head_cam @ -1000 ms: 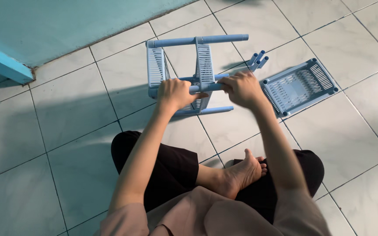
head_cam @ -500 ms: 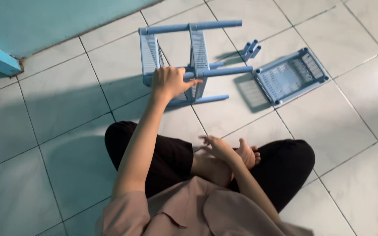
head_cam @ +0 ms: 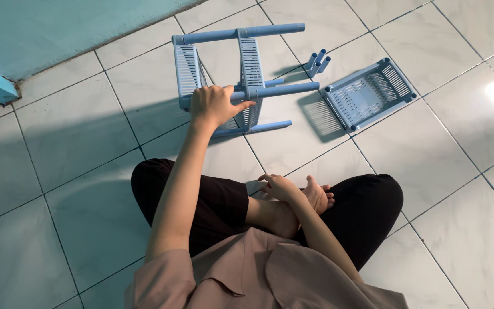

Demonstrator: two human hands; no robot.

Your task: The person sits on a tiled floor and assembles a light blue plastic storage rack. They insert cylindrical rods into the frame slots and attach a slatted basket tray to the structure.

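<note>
Ahead, left hand (head_cam: 212,106) grips rack (head_cam: 241,74); right hand (head_cam: 281,187) apart.

A home, by the look of it: a floor (head_cam: 430,171) of large glossy pale tiles meets a teal painted wall (head_cam: 58,28). A barefoot person sits cross-legged there among pieces of a light-blue plastic shelf rack (head_cam: 247,68).

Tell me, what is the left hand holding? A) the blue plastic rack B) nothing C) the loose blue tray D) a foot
A: the left hand grips a tube of the blue plastic rack, while the right hand rests by the foot.
</note>
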